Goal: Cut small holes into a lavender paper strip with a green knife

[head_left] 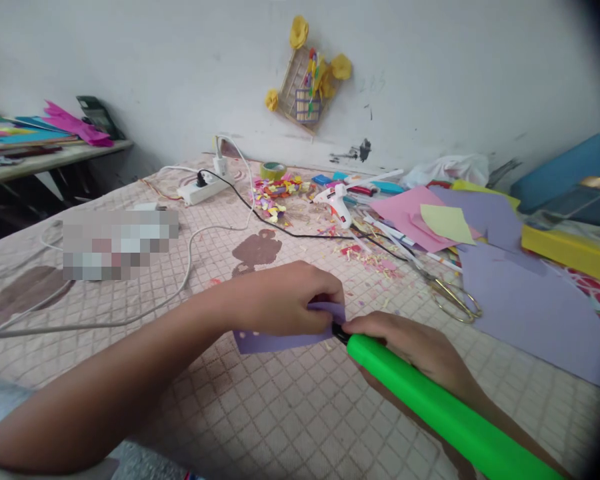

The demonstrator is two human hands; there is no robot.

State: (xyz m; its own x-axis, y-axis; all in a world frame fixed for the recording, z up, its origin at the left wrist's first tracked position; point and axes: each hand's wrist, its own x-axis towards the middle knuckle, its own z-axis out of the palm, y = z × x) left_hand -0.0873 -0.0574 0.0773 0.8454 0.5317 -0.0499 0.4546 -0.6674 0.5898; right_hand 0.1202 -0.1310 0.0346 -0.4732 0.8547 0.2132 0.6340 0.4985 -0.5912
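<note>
My left hand [300, 303] is closed on a strip of purple paper [280, 343], its fingers curled over the right end. Small pale round spots, like punched holes, show near the strip's left end. My right hand [410, 340] grips what looks like a hole punch [420, 393], with a long bright green handle and a black head. That black head meets the right end of the paper, close beside my left fingertips. The jaws are hidden by my fingers and the paper.
Behind my hands lie a white glue gun [336, 202], a heap of paper scraps [277, 192] and a power strip [205, 189] with trailing cords. Gold-handled scissors [453, 297] and purple sheets [535, 307] are to the right. A yellow box [570, 253] stands farther right.
</note>
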